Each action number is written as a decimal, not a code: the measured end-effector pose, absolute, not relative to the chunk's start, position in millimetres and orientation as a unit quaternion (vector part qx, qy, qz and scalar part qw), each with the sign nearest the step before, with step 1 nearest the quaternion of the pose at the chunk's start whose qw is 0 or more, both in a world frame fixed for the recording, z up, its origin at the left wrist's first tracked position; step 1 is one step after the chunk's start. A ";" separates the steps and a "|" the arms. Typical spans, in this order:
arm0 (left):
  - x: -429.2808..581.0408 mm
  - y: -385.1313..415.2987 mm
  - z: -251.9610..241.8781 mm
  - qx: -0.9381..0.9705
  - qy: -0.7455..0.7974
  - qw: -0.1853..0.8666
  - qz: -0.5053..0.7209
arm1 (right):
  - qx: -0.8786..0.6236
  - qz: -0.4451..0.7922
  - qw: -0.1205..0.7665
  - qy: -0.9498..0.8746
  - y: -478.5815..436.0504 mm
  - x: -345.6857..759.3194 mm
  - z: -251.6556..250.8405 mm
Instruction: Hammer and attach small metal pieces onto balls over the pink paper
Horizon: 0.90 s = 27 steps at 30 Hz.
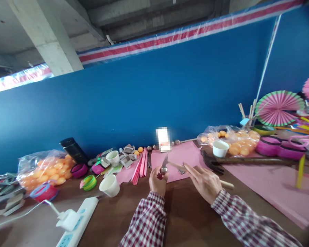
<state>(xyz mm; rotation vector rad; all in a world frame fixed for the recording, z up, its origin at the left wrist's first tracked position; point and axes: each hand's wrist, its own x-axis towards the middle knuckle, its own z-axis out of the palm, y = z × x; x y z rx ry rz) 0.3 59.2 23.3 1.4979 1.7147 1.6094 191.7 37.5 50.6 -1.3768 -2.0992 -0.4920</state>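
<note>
My left hand (158,181) is closed, its fingers and thumb gripping a small shiny metal ball (164,170). My right hand (205,182) is wrapped round the pale wooden handle of a small hammer (176,165), whose end sticks out past the palm. The hammer's grey pointed head lies just above the ball; whether they touch I cannot tell. Beneath and behind both hands is a pink paper sheet (173,155) on the brown table. A few small metal bits (181,172) lie on it between the hands.
Paper cups (109,185) and a bag of orange balls (50,169) stand left, with a white power strip (78,223) nearer me. To the right are another white cup (220,149), a larger claw hammer (212,163) and a pink folding fan (279,109). A blue partition (154,89) closes the back.
</note>
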 end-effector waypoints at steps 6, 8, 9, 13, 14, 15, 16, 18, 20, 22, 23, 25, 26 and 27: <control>1.5 59.8 23.5 0.471 0.582 0.249 0.614 | -0.550 -0.157 0.251 -0.781 43.7 197.4 53.4; 1.2 60.9 21.9 0.446 0.572 0.282 0.628 | -0.592 -0.153 0.244 -0.753 49.6 205.0 54.4; 1.1 61.5 20.9 0.437 0.565 0.302 0.631 | -0.614 -0.152 0.235 -0.738 53.1 209.6 54.3; 3.2 62.5 17.8 0.383 0.508 0.389 0.667 | -0.687 -0.129 0.172 -0.694 66.1 226.7 50.0; 4.2 62.2 17.6 0.370 0.487 0.415 0.674 | -0.697 -0.124 0.159 -0.688 68.4 229.6 48.6; 5.3 61.8 17.7 0.355 0.466 0.443 0.679 | -0.704 -0.121 0.150 -0.683 70.0 231.7 47.4; 6.3 61.4 17.9 0.340 0.446 0.470 0.681 | -0.708 -0.121 0.144 -0.681 71.2 233.3 46.7; 7.6 60.8 18.4 0.311 0.413 0.518 0.681 | -0.709 -0.124 0.141 -0.679 72.5 235.9 46.5; 7.8 60.9 18.3 0.294 0.394 0.547 0.677 | -0.713 -0.125 0.143 -0.675 73.5 239.2 47.8; 7.4 61.7 17.3 0.293 0.393 0.558 0.670 | -0.725 -0.123 0.146 -0.662 75.3 244.2 49.2; 7.1 62.1 16.5 0.293 0.397 0.559 0.666 | -0.734 -0.123 0.148 -0.652 76.6 247.4 49.5; 6.5 63.0 14.9 0.296 0.408 0.558 0.659 | -0.749 -0.127 0.153 -0.632 79.5 254.2 48.9; 6.4 63.3 14.4 0.297 0.413 0.557 0.656 | -0.754 -0.129 0.154 -0.625 81.0 257.4 48.1; 6.3 63.4 14.0 0.298 0.418 0.557 0.653 | -0.758 -0.129 0.154 -0.620 82.3 260.4 47.3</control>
